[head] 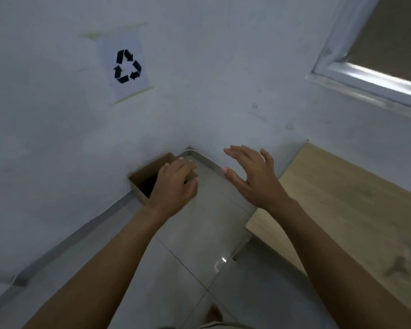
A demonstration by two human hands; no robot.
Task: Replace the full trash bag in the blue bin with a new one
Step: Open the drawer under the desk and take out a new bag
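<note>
No blue bin or trash bag shows in this view. My left hand (175,184) hovers over an open brown cardboard box (144,176) that stands on the floor against the wall; its fingers are loosely curled and hold nothing. My right hand (252,175) is stretched forward to the right of the box, fingers spread, palm facing left, empty. Both forearms reach in from the bottom of the frame. The inside of the box is dark and partly hidden by my left hand.
A paper sheet with a black recycling symbol (127,66) is taped to the white wall above the box. A light wooden table (342,205) with a metal leg (241,245) stands at the right. A window frame (370,77) sits at the upper right. Grey floor tiles (199,233) lie below.
</note>
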